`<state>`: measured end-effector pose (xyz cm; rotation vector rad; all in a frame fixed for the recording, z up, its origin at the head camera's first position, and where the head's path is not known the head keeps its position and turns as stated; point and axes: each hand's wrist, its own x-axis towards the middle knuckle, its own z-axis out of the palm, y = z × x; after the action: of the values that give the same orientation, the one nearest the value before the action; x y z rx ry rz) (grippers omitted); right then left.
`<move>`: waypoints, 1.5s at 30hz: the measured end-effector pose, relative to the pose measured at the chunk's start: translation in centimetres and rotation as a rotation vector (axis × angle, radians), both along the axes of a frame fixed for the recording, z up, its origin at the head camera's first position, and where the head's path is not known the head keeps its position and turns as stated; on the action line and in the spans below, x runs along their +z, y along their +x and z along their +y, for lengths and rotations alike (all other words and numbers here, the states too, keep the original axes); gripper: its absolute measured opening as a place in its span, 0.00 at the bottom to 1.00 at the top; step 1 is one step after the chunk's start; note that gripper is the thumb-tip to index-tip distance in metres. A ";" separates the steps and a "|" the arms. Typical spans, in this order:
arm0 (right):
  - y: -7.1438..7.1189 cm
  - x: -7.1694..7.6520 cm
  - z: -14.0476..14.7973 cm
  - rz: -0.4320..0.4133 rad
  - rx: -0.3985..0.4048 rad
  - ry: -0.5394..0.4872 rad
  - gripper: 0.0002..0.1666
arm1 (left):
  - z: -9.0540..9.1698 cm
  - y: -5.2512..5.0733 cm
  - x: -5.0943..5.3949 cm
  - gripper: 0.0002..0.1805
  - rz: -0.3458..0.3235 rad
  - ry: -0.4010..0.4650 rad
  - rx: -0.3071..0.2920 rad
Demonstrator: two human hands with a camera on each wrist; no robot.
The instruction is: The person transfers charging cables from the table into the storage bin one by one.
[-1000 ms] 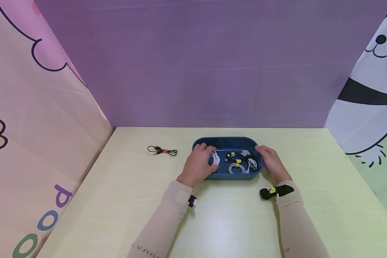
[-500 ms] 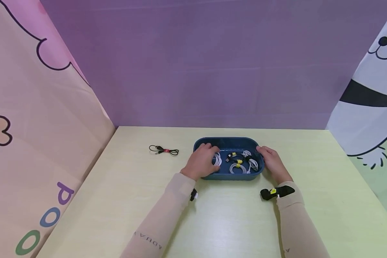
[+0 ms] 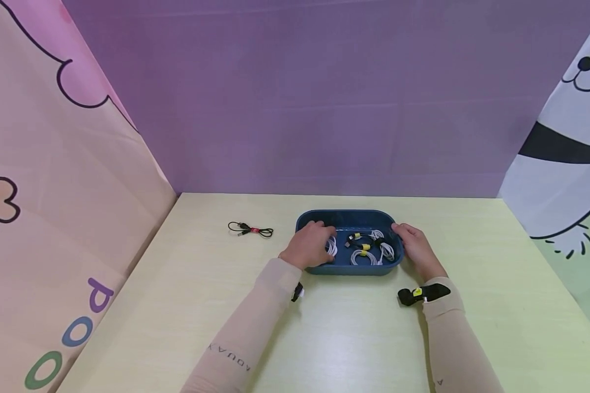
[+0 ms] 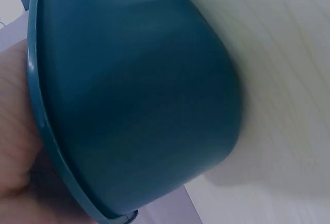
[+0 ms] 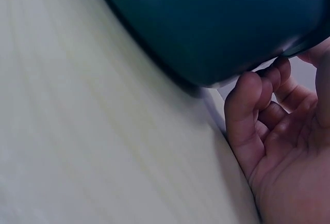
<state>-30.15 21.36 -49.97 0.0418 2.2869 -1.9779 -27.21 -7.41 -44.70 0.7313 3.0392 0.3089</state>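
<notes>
Left hand (image 3: pixel 307 245) curled its fingers round a white cable (image 3: pixel 331 247), seemingly settling it; right hand (image 3: pixel 419 251) gripped the blue tray (image 3: pixel 354 271) at three o'clock. Release looked next.

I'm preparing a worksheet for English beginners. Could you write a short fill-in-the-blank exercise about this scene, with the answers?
The black cable outside the tray wears a ____ tie.
The left hand holds a coil coloured ____.
The right hand grips the tray's ____ end.

Missing words: red; white; right.
</notes>
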 end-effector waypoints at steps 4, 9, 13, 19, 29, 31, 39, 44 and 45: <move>0.0 0.0 0.1 -0.001 0.001 0.013 0.21 | 0.1 -0.2 -0.1 0.29 -0.016 -0.015 0.001; 0.1 0.1 0.1 -0.012 -0.007 0.027 0.21 | 0.3 -0.4 -0.3 0.29 -0.040 -0.023 0.007; 0.2 0.2 0.1 -0.018 -0.006 0.027 0.21 | 0.5 -0.4 -0.3 0.28 -0.079 -0.027 0.025; 0.0 0.1 0.2 -0.017 -0.005 0.030 0.21 | 0.7 -0.4 -0.3 0.28 -0.106 -0.039 0.038; 0.1 0.2 0.1 -0.020 0.002 0.023 0.21 | 1.0 -0.6 -0.5 0.29 -0.113 -0.060 0.057; 0.1 0.2 0.1 -0.019 -0.001 0.019 0.21 | 1.0 -0.6 -0.5 0.29 -0.115 -0.064 0.061; 0.3 0.4 0.0 -0.004 -0.004 0.007 0.21 | 1.2 -0.5 -0.3 0.29 -0.132 -0.054 0.068; 0.4 0.4 0.0 -0.006 -0.006 0.008 0.21 | 1.0 -0.4 -0.1 0.30 -0.156 -0.038 0.073; 0.3 0.4 0.0 -0.007 -0.006 0.011 0.21 | 1.0 -0.4 0.0 0.31 -0.162 -0.034 0.073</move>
<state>-29.80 21.34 -49.55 0.0557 2.2960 -1.9653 -27.61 -6.45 -44.70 0.5642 2.9144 0.3009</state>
